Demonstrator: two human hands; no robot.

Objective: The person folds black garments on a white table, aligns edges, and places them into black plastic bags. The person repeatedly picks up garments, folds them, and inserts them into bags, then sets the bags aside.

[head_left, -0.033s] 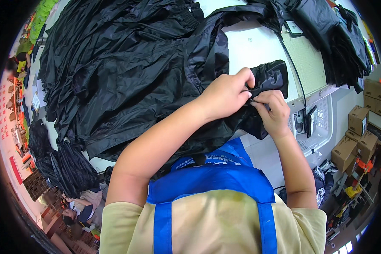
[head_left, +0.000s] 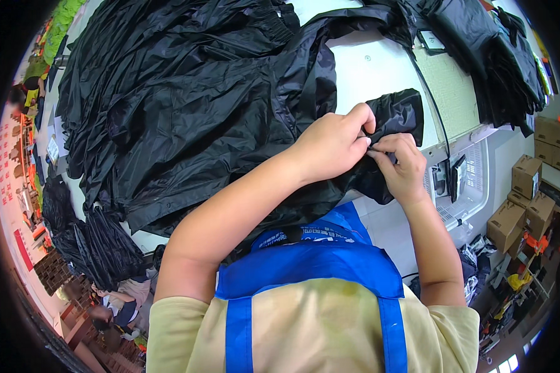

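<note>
— Pinching at what, exactly?

— Both hands are working on a shiny black nylon garment (head_left: 242, 105), at the end of a sleeve-like piece (head_left: 399, 112) that is lying on the white work table (head_left: 367, 62), close to its near edge. The left hand (head_left: 333, 146) is curling its fingers and pressing thumb and fingertips together on a fold of that fabric. The right hand (head_left: 404, 165) is meeting it there, fingertips pinching the same small fold, so the two hands are touching.

— And the remainder of the garment?

— It is spreading in loose, crumpled layers across the table's left side and far edge, and is hanging over the near edge by the person's blue apron (head_left: 305, 267).

— Anything else around it?

— A thin black cable (head_left: 432, 99) is running down the table's right part to a small dark device (head_left: 457, 177) at the right edge. Another heap of black fabric (head_left: 498, 56) is sitting at the far right corner. Brown cardboard boxes (head_left: 532, 193) are standing on the floor to the right, and dark bundles (head_left: 99, 245) are hanging below the table's left side.
</note>
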